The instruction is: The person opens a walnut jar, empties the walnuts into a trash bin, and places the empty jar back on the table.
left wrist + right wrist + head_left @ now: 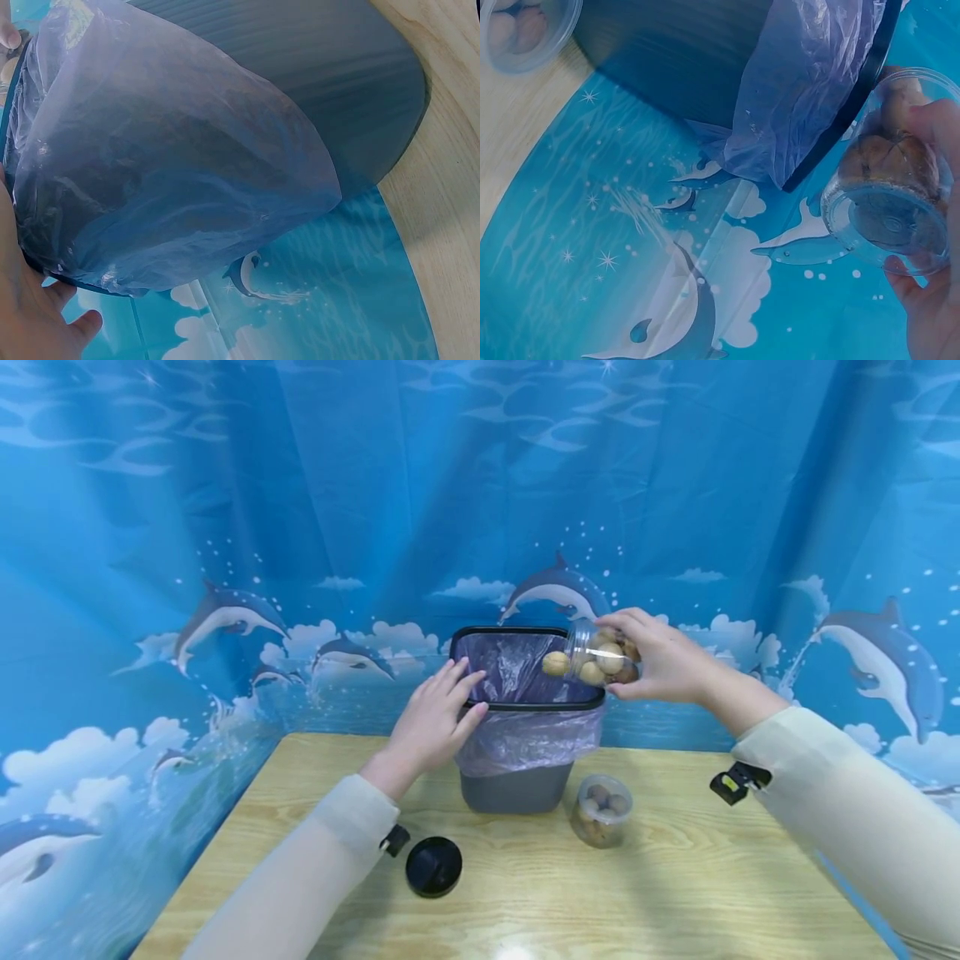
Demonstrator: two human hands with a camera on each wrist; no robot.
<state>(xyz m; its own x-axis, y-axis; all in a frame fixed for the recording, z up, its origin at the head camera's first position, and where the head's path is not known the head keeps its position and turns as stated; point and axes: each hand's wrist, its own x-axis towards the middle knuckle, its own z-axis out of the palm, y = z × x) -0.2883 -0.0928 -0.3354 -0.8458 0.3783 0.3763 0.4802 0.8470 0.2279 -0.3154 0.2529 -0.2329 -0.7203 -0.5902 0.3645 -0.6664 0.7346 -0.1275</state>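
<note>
My right hand (656,656) grips a clear plastic jar (582,643) tipped on its side, its mouth facing left over the bin. Several walnuts (610,657) lie in the jar, and a pale walnut (556,663) is at its mouth above the opening. In the right wrist view the jar's base (889,221) faces the camera. The grey bin (516,789) has a black rim and a translucent purple liner bag (525,739) folded over it. My left hand (433,714) rests at the rim's left side with fingers spread. The bin's bottom inside is hidden.
A second clear jar (600,814) of round nuts stands upright on the wooden table (705,860), right of the bin's base. A black round lid (433,867) lies nearer, left of it. The blue dolphin curtain (337,527) hangs right behind the bin.
</note>
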